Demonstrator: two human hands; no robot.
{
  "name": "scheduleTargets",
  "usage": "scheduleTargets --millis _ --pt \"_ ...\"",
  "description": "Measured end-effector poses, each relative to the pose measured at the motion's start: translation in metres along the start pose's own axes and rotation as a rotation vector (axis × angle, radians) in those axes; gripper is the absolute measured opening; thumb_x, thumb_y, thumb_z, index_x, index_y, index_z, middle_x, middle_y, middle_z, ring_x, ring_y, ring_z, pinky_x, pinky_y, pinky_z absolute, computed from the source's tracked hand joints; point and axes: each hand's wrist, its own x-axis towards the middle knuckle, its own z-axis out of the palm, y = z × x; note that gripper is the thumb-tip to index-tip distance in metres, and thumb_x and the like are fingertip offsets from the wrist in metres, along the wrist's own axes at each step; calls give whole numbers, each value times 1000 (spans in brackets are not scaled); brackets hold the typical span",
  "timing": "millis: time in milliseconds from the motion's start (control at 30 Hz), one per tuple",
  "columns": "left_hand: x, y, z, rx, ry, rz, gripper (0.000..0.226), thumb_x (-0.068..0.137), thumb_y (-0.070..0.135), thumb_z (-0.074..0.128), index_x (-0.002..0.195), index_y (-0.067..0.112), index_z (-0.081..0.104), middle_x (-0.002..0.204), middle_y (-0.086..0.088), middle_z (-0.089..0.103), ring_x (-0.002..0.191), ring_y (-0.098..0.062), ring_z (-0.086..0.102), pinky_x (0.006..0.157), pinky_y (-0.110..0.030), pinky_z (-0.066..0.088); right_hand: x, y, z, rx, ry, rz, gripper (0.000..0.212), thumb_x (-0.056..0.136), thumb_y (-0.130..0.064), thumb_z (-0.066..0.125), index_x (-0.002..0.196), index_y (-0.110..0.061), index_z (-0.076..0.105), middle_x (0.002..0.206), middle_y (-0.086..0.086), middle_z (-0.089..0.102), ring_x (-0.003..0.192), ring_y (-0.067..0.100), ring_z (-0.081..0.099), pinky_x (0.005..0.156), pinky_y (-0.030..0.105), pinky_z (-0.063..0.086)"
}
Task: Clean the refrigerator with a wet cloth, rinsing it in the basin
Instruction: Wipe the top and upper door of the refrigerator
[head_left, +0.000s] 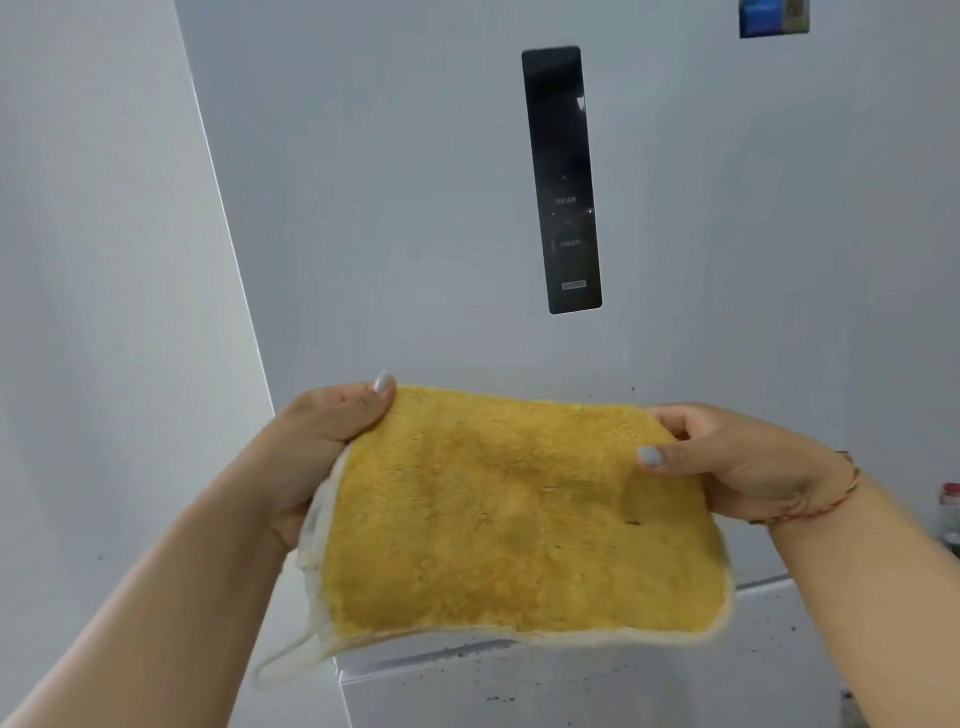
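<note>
Holding a yellow cloth (519, 514) spread flat between both hands, the person stands close in front of a pale grey refrigerator (395, 197). The left hand (317, 447) is closed on the cloth's upper left corner, thumb on top and fingers hidden underneath; the right hand (737, 462) pinches the upper right edge, thumb pressed on the yellow pile and fingers behind. The cloth is fluffy yellow on the side facing the camera, with a whitish border and backing showing along its left and lower edges, and a few small dark specks on the pile. It hangs in the air, in front of the refrigerator door and not touching it. A thin red string bracelet (831, 499) circles the right wrist. On the door, above the cloth, sits a tall, narrow black control panel (563, 182) with faint markings too small to read. A blue magnet or sticker (774, 18) shows at the door's top right corner. Below the cloth, the seam between the upper and lower doors (769, 584) is visible, and the lower door (571, 686) is peppered with dark specks of dirt. To the left, a plain white wall (93, 260) runs alongside the refrigerator.
</note>
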Motion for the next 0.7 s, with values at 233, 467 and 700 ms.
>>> scheduleTargets --millis 233,467,700 --pt "1 -3 -5 151 72 -8 43 77 37 64 80 -5 60 71 -13 53 61 -23 53 56 -29 47 -1 -10 -4 -89 262 112 33 60 -18 84 78 -5 60 77 13 67 63 21 67 54 28 56" --pt "6 -13 41 195 16 44 43 91 35 57 69 -1 63 64 -14 56 61 -23 55 56 -27 50 24 -16 66 292 295 -49 21 82 -15 62 91 5 61 68 14 59 56 19 60 52 24 54" --pt "3 -25 60 210 -19 88 23 82 31 73 84 8 74 83 -17 73 76 -31 69 75 -40 56 29 8 86 131 478 -36 50 98 -38 36 79 -17 78 76 3 45 62 13 43 50 26 37"
